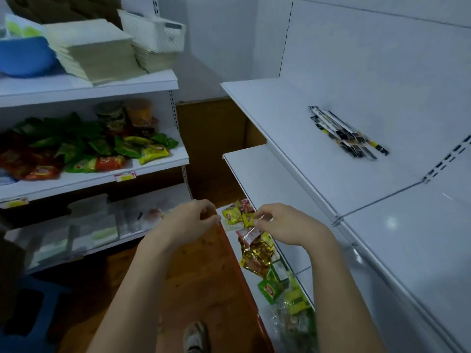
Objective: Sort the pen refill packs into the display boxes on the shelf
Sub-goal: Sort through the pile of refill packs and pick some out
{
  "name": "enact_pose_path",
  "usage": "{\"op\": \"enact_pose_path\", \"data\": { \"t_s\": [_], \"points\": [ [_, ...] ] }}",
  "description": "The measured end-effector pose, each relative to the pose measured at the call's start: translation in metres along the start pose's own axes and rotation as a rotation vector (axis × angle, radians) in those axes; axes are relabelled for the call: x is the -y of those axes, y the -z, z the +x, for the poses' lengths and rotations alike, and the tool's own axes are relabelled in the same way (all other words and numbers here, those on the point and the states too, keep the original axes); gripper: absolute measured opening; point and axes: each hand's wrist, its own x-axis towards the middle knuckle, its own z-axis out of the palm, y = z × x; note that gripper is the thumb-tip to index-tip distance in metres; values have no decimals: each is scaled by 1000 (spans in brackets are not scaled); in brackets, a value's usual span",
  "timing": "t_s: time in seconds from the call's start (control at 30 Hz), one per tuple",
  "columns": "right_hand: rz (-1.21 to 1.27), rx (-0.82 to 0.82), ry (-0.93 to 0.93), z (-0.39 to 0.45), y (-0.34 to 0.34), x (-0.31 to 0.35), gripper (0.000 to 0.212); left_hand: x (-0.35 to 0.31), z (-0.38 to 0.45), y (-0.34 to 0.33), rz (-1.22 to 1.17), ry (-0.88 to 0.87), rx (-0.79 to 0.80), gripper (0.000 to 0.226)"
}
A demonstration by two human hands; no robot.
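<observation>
A small pile of pen refill packs [347, 131], long thin sleeves in black, white and yellow, lies loose on the upper white shelf [293, 128] at the right. No display box is in view. Both hands hang low in front of me, well below and to the left of the packs. My left hand [193, 220] has its fingers curled in, and nothing shows in it. My right hand [283, 222] is curled with thumb and forefinger pinched together over some snack packets; blur hides whether it holds anything.
Yellow, red and green snack packets [254, 240] lie on the bottom right shelf. A second white shelf [257, 174] juts out just above them. The left rack holds snack bags [76, 149], stacked paper [94, 49], a white basket [158, 31] and a blue bowl [25, 56]. Wooden floor lies below.
</observation>
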Motion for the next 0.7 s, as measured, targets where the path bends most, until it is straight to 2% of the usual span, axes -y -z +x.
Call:
{"op": "enact_pose_path", "data": {
  "t_s": [0.1, 0.27, 0.33, 0.5, 0.6, 0.7],
  "points": [
    [29, -30, -47, 43, 21, 16, 28, 11, 61, 25, 28, -92, 21, 43],
    [166, -257, -81, 96, 51, 20, 27, -3, 160, 59, 33, -310, 1, 39],
    [234, -314, -112, 108, 66, 14, 23, -19, 191, 61, 2, -416, 21, 37],
    [302, -617, -166, 149, 114, -16, 14, -74, 275, 58, -117, -727, -18, 22],
    [295, -719, -222, 173, 139, -43, 14, -109, 314, 52, -169, -857, -40, 17],
    [375, -889, -281, 187, 155, -66, 17, -133, 351, 41, -160, -997, -32, 18]
  ]
}}
